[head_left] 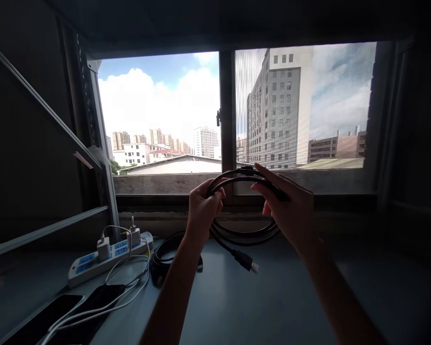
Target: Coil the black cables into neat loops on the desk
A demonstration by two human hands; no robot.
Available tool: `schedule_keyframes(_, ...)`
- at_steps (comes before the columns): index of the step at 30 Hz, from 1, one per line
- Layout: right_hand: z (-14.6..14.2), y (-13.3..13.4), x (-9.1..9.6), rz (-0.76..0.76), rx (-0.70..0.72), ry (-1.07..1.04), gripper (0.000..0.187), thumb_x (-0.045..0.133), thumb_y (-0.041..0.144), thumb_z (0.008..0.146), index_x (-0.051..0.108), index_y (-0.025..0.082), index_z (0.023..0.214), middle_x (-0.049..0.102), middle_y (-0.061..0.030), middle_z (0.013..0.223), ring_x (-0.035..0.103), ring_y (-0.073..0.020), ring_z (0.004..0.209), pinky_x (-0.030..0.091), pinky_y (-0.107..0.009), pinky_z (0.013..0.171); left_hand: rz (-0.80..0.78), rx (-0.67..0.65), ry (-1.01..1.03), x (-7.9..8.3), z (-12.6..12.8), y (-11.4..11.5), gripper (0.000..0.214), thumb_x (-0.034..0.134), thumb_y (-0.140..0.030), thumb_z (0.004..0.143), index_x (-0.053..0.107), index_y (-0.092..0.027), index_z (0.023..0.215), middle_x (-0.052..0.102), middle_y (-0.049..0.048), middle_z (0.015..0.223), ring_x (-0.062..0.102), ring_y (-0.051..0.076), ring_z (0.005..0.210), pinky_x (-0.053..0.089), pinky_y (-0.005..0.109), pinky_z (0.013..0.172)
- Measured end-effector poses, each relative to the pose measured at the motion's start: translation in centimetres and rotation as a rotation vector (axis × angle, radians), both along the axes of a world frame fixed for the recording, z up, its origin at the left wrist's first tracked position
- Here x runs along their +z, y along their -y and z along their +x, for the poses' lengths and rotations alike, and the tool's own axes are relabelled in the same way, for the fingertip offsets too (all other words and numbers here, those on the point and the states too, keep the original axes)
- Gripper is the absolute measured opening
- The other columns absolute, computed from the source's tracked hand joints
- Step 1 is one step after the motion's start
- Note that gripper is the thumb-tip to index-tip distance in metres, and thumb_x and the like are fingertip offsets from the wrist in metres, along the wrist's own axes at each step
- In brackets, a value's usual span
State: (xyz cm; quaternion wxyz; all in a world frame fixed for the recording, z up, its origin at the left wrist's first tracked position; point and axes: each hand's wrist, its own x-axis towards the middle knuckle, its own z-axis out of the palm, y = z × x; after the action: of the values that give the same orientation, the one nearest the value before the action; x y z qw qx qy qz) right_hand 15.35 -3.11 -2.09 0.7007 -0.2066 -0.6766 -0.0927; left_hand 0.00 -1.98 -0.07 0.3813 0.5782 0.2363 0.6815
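Observation:
A black cable [249,234], wound in a few round loops, is held up in front of the window above the table. My left hand [205,203] is closed around the left side of the loops, thumb and fingers pinching them. On the right side, my right hand [289,201] grips the coil, its index finger stretched along the top and the other fingers bent. One end of the cable hangs below the loops with a black plug [244,261] that has a light metal tip. A dark piece on the cable shows at the top of the loops.
At left, a white power strip [111,258] carries two white chargers with white cords [127,287]. Beside it lies another coiled black cable [160,258]. Two dark phones [53,314] rest at the front left. A metal shelf post [106,143] stands left of the window.

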Motion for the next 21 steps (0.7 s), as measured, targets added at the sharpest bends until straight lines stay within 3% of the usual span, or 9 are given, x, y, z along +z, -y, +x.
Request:
schedule_keyframes(6, 0.1, 0.9, 0.6, -0.083, 0.054, -0.046, 0.019, 0.059, 0.027, 0.089, 0.067, 0.025, 0.106, 0.059, 0.0006, 0.077, 0.037, -0.009, 0.036, 0.03, -0.021, 0.033, -0.14, -0.194, -0.041, 0.1, 0.0, 0.3, 0.043, 0.054, -0.011, 0.054, 0.062, -0.014, 0.096, 0.049, -0.0053, 0.057, 0.027, 0.0, 0.036, 0.016, 0.015, 0.033)
schedule_keyframes(10, 0.4, 1.1, 0.9, -0.139, 0.094, -0.055, 0.018, 0.059, 0.025, 0.087, 0.069, 0.023, 0.103, 0.06, 0.001, 0.074, 0.036, -0.0087, 0.036, 0.029, -0.02, 0.032, -0.128, -0.275, -0.059, 0.2, -0.4, 0.2, 0.067, 0.061, -0.011, 0.059, 0.048, -0.023, 0.123, 0.053, -0.0054, 0.063, 0.028, 0.001, 0.037, 0.017, 0.016, 0.034)
schedule_keyframes(13, 0.8, 0.8, 1.0, -0.122, 0.052, -0.026, 0.019, 0.058, 0.024, 0.088, 0.068, 0.024, 0.103, 0.059, 0.0011, 0.075, 0.042, -0.011, 0.043, 0.031, -0.021, 0.038, -0.103, -0.313, -0.131, 0.2, -0.8, 0.4, 0.07, 0.068, -0.016, 0.063, 0.044, -0.026, 0.128, 0.043, -0.009, 0.052, 0.026, 0.001, 0.037, 0.019, 0.016, 0.036)
schedule_keyframes(16, 1.0, 0.3, 0.9, -0.072, 0.001, 0.0, 0.02, 0.056, 0.021, 0.088, 0.069, 0.023, 0.103, 0.058, 0.001, 0.076, 0.046, -0.0136, 0.052, 0.033, -0.023, 0.047, -0.094, -0.285, -0.177, 0.3, -0.9, 0.5, 0.066, 0.071, -0.02, 0.065, 0.046, -0.024, 0.127, 0.034, -0.0111, 0.045, 0.023, 0.002, 0.036, 0.018, 0.017, 0.036)
schedule_keyframes(21, 0.5, -0.2, 0.6, -0.036, -0.078, 0.052, 0.02, 0.056, 0.021, 0.087, 0.069, 0.021, 0.102, 0.056, 0.0008, 0.072, 0.043, -0.0145, 0.053, 0.033, -0.025, 0.048, -0.12, -0.102, -0.193, 0.0, 0.0, 0.1, 0.053, 0.069, -0.022, 0.067, 0.055, -0.017, 0.117, 0.038, -0.0096, 0.045, 0.023, 0.002, 0.034, 0.017, 0.017, 0.034)
